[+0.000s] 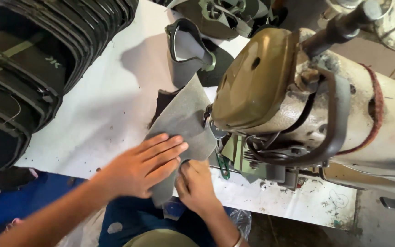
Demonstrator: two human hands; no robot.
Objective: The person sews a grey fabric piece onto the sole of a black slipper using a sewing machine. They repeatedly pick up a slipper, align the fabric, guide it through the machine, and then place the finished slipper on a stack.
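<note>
Grey-green, grainy leather shoe panel (184, 121) lies on the white worktable (106, 110), long axis running from 7 o'clock up to 1 o'clock, its far edge at the needle of the worn cream-and-olive sewing machine (298, 105). Your left hand (145, 167) presses it flat, fingers spread. Your right hand (197, 183), at 6 o'clock and nearer, pinches its lower edge.

Bright, even daylight falls on the white table (97, 110), where a soft grey shadow lies left of the upright grey piece (186, 50). The sewing machine (298, 91) head shows a dull sheen, no harsh glare. Hands look slightly motion-blurred; edges stretch with wide-angle distortion
</note>
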